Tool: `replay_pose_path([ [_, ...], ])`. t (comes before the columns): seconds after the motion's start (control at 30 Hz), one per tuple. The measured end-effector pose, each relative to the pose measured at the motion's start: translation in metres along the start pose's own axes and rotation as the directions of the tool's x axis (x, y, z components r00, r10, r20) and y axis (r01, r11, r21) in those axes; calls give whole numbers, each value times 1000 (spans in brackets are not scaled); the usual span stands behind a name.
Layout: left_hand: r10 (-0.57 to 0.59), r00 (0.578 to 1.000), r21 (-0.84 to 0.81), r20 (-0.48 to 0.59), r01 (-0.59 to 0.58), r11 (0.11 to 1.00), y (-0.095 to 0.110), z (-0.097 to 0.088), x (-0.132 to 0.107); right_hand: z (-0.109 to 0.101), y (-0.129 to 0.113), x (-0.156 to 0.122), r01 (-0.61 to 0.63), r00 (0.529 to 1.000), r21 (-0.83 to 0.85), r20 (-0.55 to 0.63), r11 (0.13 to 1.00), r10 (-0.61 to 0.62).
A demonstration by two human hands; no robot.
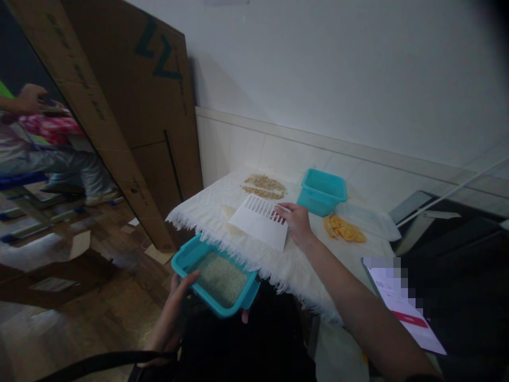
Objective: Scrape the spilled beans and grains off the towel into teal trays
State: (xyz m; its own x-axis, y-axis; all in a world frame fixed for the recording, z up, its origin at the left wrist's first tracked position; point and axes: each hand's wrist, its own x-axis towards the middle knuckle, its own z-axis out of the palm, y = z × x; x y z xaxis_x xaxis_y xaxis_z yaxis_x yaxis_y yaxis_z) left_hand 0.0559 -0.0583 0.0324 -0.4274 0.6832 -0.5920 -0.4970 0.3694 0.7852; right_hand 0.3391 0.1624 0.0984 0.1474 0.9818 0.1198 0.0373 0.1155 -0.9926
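Note:
My left hand [170,313] grips the near rim of a teal plastic tray [183,261] filled with white rice, held just below the table's front edge. My right hand [296,223] holds a white plastic scraper [258,224] with comb-like slots, its blade resting on the white fringed tablecloth [222,196] above the tray. A small patch of white rice lies on the cloth under the scraper's left side. Brown grain [263,185] is spread in two strips farther back.
A second teal tub [321,192] stands behind my right hand, with yellow pieces [345,231] beside it on clear plastic. A tall cardboard box [131,106] leans at the left. A paper sheet [401,302] lies at the right. Another person sits at far left.

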Motion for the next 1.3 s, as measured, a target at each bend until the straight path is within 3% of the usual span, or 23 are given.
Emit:
replay_pose_path([
  [0.2, 7, 1000, -40, 13, -6, 999, 0, -4, 2, 3, -3, -3, 25, 998, -15, 59, 1000, -24],
  [0.43, -26, 998, 11, 63, 25, 1000, 1, -10, 6, 19, -8, 9, 134, 991, -105, 34, 985, -131],
  [0.67, -8, 1000, 17, 19, 7, 1000, 3, -11, 6, 36, -6, 3, 94, 989, -78, 119, 993, -84],
  [0.87, -5, 1000, 2, 31, 5, 1000, 4, -16, 6, 40, -10, 3, 86, 995, -63, 47, 994, -83],
  [1.03, 3, 999, -11, 41, -3, 1000, 2, -16, 8, 41, -6, -5, 81, 990, -30, 116, 996, -77],
  [1.3, 12, 998, 13, 67, -13, 1000, 0, -19, 13, 43, -5, -16, 68, 990, 16, 127, 998, -69],
])
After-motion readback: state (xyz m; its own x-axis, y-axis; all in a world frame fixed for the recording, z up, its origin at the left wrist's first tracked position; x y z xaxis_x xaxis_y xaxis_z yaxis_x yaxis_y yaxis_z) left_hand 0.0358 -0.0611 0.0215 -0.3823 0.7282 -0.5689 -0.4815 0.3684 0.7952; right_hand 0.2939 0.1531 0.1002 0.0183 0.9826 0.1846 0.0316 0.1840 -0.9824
